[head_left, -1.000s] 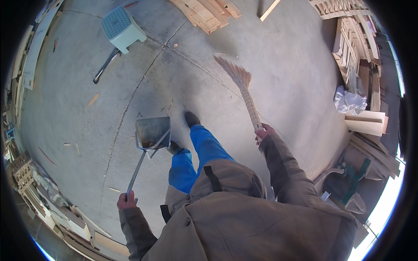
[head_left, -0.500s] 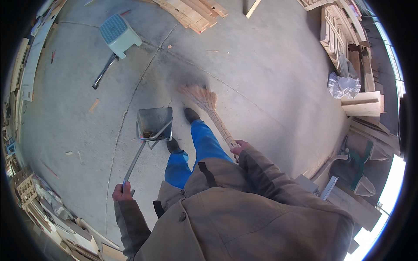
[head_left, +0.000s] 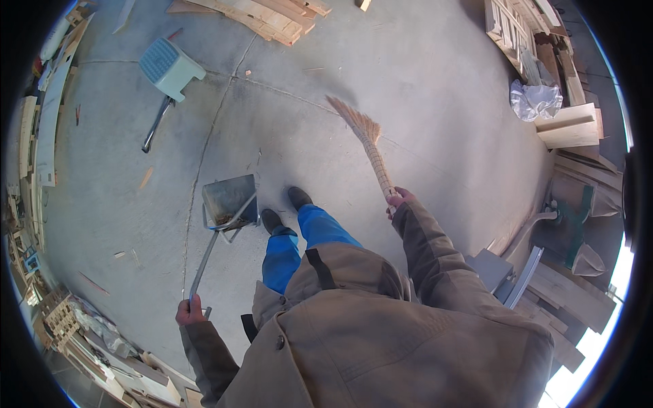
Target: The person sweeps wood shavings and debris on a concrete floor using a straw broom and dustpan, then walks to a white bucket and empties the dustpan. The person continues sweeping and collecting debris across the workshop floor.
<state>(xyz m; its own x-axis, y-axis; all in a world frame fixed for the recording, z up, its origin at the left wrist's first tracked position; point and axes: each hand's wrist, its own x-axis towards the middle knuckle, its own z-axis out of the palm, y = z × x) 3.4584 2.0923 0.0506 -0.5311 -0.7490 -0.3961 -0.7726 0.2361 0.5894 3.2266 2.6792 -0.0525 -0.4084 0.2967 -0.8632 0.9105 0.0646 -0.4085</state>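
My left hand [head_left: 191, 311] is closed round the long metal handle of a dustpan [head_left: 230, 197], low at the left. The grey pan lies just left of my shoes, with some brown debris inside it. In my right hand [head_left: 400, 201] is a straw broom [head_left: 371, 146], gripped near the end of its bound handle. Its bristles point forward and to the left, over the concrete floor [head_left: 286, 129]. Whether the bristle tips touch the floor I cannot tell.
A light blue step stool [head_left: 170, 68] stands at the far left, beside a dark metal bar [head_left: 158, 124]. Boards [head_left: 272, 17] lie at the far edge. Wood offcuts and a clear plastic bag [head_left: 534, 101] are stacked at the right. Small wood scraps [head_left: 146, 178] dot the floor.
My right hand has swung the broom forward and to the right, away from my feet. The dustpan has stayed beside my shoes, still in my left hand. The view has shifted slightly.
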